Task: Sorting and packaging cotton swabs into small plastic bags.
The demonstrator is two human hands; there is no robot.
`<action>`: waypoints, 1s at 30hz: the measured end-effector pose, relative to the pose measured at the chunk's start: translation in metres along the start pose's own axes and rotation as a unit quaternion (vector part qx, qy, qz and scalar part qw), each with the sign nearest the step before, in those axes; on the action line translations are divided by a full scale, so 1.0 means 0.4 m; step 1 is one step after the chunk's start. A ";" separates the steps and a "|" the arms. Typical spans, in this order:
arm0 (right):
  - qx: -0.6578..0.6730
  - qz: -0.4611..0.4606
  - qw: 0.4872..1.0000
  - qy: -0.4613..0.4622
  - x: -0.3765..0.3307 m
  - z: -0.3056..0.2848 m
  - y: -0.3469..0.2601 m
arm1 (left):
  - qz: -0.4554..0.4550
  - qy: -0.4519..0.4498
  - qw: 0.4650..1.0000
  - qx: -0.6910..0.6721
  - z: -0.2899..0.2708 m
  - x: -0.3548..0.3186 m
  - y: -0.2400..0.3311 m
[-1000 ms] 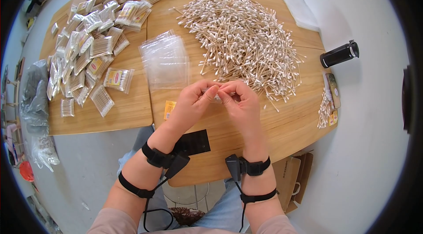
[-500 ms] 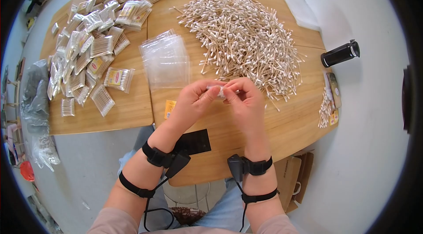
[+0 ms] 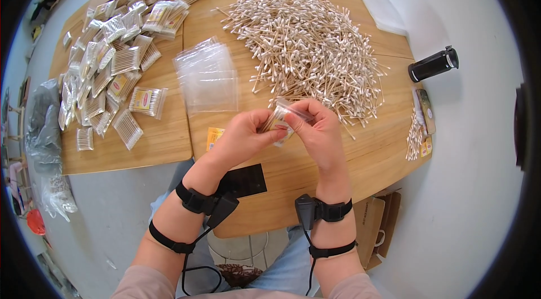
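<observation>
Swab packet [image 3: 280, 122] slants, long axis pointing away and rightward.

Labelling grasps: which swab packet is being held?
The packet held by the left hand and right hand, near the loose swab pile; the other packets lie farther left on the table.

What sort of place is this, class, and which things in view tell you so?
Probably a small hand-packing workspace: the wooden table bears a large heap of loose cotton swabs, some flat clear bags and a pile of filled swab packets.
</observation>
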State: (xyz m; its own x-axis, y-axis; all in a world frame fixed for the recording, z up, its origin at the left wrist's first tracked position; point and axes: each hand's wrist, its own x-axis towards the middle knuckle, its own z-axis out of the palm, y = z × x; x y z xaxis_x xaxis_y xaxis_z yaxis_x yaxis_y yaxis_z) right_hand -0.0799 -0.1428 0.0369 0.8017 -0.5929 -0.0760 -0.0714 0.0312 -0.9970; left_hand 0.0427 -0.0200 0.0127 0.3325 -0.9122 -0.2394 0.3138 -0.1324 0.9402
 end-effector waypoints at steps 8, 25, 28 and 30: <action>0.011 0.037 0.999 0.016 -0.003 -0.001 -0.015 | -0.019 -0.018 0.995 0.096 -0.003 -0.005 0.006; 0.082 0.062 0.995 0.007 0.001 0.002 -0.009 | -0.004 -0.045 0.999 -0.021 -0.006 0.001 0.007; 0.058 0.050 0.997 -0.012 0.004 0.017 -0.001 | 0.002 0.021 1.000 -0.004 0.004 0.004 0.007; -0.015 -0.001 1.000 -0.013 0.007 0.016 0.005 | 0.078 -0.001 0.996 -0.052 0.007 0.005 -0.001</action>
State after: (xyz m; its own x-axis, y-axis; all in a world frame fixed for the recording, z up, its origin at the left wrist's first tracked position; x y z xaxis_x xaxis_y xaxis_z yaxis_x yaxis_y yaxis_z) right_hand -0.0741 -0.1391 0.0344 0.8175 -0.5710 -0.0747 -0.0877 0.0048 -0.9961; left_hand 0.0408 -0.0228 0.0124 0.3837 -0.9189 -0.0916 0.3493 0.0526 0.9355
